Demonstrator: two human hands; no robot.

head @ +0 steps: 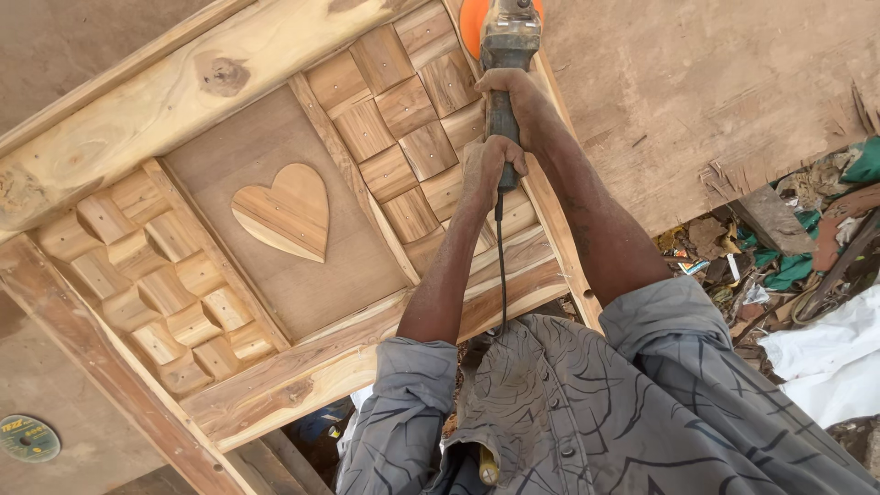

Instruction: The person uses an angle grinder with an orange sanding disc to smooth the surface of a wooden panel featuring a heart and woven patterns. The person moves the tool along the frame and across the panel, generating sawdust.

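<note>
I hold an angle grinder (506, 41) with both hands over a wooden panel (275, 220). My right hand (515, 96) grips the grinder's dark body near its metal head. My left hand (489, 170) is closed around the rear of the handle, where the black cord (501, 275) leaves it. The grinder's orange disc (470, 23) rests at the panel's right frame rail, near the top edge of view. The panel has a carved heart (286, 213) in its middle, flanked by blocks of small bevelled wooden squares (403, 119).
A thick pale plank (165, 101) forms the panel's far edge. A brown board (697, 92) lies to the right. Rubbish, scraps and a white sheet (825, 353) cover the ground at right. A round cutting disc (27, 438) lies at the bottom left.
</note>
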